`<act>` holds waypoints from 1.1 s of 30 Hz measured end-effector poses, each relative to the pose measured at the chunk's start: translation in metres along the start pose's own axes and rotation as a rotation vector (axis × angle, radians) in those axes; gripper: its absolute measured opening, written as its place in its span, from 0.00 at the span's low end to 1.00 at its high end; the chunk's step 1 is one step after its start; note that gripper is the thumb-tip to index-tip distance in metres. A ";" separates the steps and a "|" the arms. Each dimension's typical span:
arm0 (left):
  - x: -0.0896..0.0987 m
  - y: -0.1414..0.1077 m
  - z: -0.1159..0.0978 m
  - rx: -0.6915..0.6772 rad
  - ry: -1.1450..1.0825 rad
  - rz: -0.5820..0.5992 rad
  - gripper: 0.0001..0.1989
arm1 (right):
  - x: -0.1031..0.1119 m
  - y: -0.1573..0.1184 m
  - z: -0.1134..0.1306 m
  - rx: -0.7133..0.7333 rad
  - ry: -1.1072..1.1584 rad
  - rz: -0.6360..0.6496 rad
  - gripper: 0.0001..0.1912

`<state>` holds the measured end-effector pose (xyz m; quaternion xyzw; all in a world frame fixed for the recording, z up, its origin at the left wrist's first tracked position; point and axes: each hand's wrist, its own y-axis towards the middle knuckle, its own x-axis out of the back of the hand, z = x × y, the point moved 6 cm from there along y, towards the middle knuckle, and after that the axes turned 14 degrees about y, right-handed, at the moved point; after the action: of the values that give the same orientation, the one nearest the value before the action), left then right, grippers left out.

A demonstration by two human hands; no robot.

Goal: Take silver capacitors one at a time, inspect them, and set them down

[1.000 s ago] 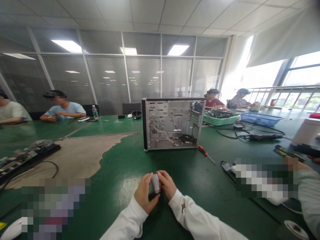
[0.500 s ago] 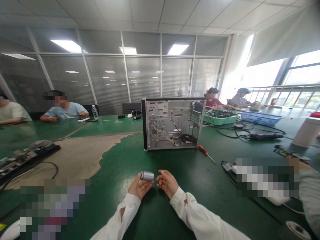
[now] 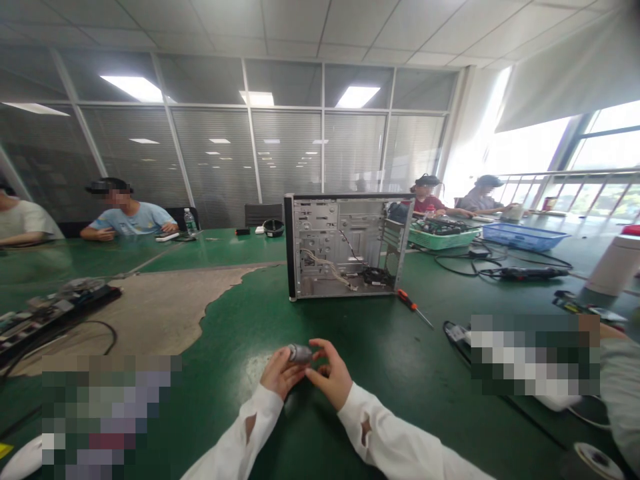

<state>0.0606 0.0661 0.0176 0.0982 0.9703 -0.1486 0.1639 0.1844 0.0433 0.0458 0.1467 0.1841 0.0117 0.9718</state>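
Note:
A small silvery-grey cylinder lies sideways in my left hand, whose fingers are wrapped round its left end. My right hand is at the cylinder's right end, its thumb and fingers apart and curved toward it; whether they touch it cannot be made out. Beyond both hands stands an open computer case with cables and a black fan inside. A red-and-black screwdriver lies by the case's lower right corner.
On the right are a white power strip, a tape roll, a green basket, a blue basket and a white bottle. A circuit assembly lies left. A co-worker's sleeve is at the right edge.
My right hand has moved slightly left toward the cylinder, and its thumb and fingers have spread apart. The cylinder has shifted slightly right with my left hand.

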 end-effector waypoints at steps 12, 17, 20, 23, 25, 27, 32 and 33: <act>0.000 0.008 0.007 -0.177 0.304 -0.071 0.25 | -0.012 -0.007 0.026 0.186 -0.348 0.130 0.17; -0.004 0.006 0.007 -0.133 0.301 0.040 0.22 | -0.003 0.000 0.009 0.052 -0.181 0.103 0.18; -0.010 0.002 0.006 -0.087 0.288 0.145 0.22 | 0.005 0.008 -0.007 -0.063 0.064 0.065 0.16; -0.014 -0.002 0.004 -0.073 0.315 0.205 0.22 | 0.011 0.013 -0.018 -0.169 0.300 -0.012 0.18; -0.016 -0.004 0.003 -0.071 0.323 0.214 0.22 | 0.011 0.013 -0.019 -0.227 0.420 -0.046 0.22; -0.017 -0.005 0.002 -0.069 0.316 0.210 0.21 | 0.009 0.012 -0.015 -0.249 0.504 -0.055 0.27; -0.016 -0.005 0.001 -0.059 0.306 0.192 0.22 | 0.009 0.012 -0.011 -0.279 0.601 -0.048 0.25; -0.016 -0.005 0.001 -0.060 0.309 0.190 0.21 | 0.009 0.013 -0.012 -0.297 0.616 -0.043 0.24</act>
<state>0.0743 0.0590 0.0232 0.2059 0.9743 -0.0867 0.0292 0.1891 0.0596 0.0350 -0.0109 0.4682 0.0614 0.8814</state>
